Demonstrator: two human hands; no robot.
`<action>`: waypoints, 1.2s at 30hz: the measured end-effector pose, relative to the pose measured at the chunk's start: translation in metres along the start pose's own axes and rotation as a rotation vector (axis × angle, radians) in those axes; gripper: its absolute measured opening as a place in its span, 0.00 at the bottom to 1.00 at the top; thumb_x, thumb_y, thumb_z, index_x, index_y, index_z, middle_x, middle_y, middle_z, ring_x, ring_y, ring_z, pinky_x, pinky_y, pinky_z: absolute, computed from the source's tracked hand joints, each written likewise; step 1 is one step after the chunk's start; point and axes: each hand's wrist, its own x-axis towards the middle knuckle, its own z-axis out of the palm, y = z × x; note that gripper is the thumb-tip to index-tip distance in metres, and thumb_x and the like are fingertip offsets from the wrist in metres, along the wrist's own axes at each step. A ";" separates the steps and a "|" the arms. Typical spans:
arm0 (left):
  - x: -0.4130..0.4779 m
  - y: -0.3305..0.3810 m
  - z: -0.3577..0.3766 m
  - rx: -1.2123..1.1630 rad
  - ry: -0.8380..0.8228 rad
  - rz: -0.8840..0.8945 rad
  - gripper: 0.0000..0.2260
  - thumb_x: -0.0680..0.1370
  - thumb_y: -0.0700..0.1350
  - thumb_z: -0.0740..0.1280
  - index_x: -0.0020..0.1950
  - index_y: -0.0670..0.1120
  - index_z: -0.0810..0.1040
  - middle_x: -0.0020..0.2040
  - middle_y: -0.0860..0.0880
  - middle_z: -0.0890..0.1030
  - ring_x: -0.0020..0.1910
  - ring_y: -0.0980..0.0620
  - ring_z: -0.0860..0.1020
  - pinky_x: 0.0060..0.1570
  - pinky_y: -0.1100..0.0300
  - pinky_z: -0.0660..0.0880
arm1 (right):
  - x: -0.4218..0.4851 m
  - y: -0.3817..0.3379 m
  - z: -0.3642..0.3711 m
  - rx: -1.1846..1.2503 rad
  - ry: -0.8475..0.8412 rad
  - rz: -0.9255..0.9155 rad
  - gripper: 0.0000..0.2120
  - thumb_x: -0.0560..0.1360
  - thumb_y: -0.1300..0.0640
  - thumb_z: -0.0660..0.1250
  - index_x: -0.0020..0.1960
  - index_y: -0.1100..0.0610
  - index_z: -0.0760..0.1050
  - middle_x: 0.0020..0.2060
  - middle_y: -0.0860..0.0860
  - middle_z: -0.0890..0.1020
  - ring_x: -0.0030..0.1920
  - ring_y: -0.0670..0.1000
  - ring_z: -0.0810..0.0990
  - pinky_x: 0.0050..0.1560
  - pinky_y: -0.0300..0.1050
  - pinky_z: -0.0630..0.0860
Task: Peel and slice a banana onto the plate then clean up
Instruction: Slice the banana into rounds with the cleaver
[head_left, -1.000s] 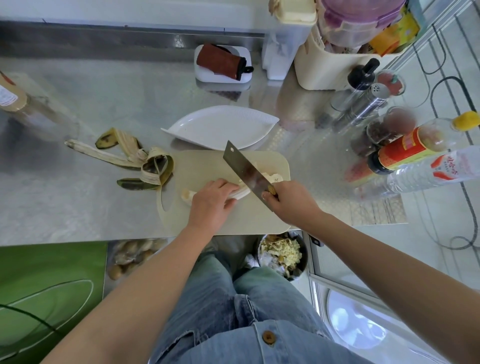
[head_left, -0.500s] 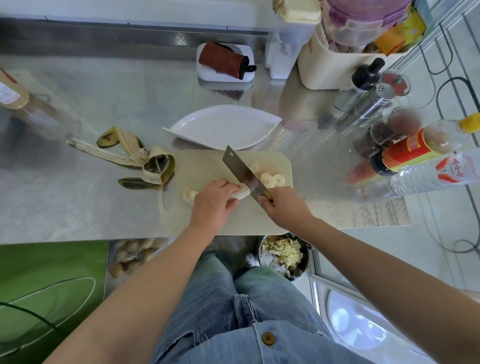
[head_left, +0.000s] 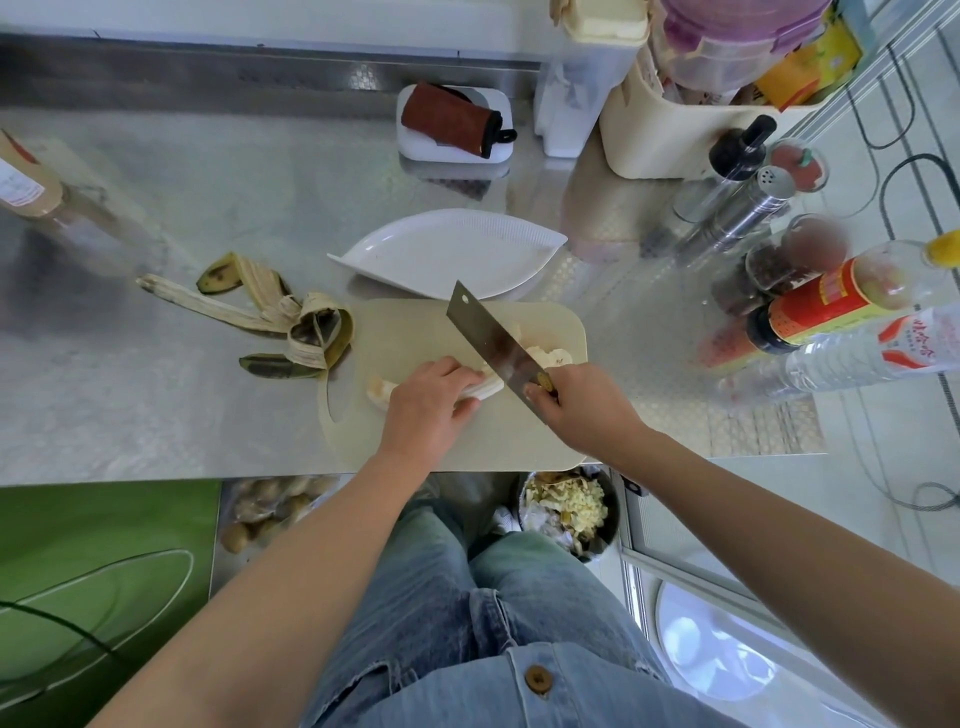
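Hands: left holds banana, right grips cleaver.

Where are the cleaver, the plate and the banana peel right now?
cleaver (head_left: 496, 345): head view, middle of the blade.
plate (head_left: 447, 249): head view, bare middle of the dish.
banana peel (head_left: 283, 317): head view, where its strips join.

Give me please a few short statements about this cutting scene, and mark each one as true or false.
1. The right hand grips the cleaver. True.
2. The cut slices lie on the white plate. False: they lie on the cutting board, and nothing lies on the plate.
3. The left hand holds the banana on the board. True.
4. The peel lies on the plate. False: it lies on the steel counter, left of the board.
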 end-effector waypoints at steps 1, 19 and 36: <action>0.000 0.000 0.000 0.000 0.000 0.001 0.12 0.70 0.42 0.74 0.54 0.46 0.82 0.48 0.49 0.80 0.44 0.49 0.77 0.39 0.56 0.77 | 0.000 0.000 0.000 -0.009 -0.004 0.000 0.21 0.80 0.51 0.58 0.29 0.51 0.58 0.25 0.49 0.66 0.27 0.50 0.66 0.26 0.43 0.56; 0.001 -0.001 0.000 0.007 0.002 0.002 0.12 0.70 0.42 0.74 0.53 0.46 0.81 0.47 0.49 0.80 0.44 0.49 0.77 0.38 0.59 0.71 | 0.003 -0.005 0.025 0.026 0.006 0.047 0.15 0.81 0.52 0.57 0.36 0.56 0.65 0.30 0.52 0.71 0.33 0.54 0.72 0.31 0.43 0.63; 0.001 -0.001 -0.001 0.021 -0.003 0.006 0.12 0.70 0.43 0.75 0.53 0.46 0.82 0.46 0.49 0.80 0.43 0.50 0.77 0.39 0.61 0.70 | -0.002 -0.006 0.000 -0.034 -0.006 0.021 0.17 0.80 0.51 0.58 0.35 0.56 0.66 0.26 0.48 0.66 0.28 0.50 0.67 0.26 0.42 0.57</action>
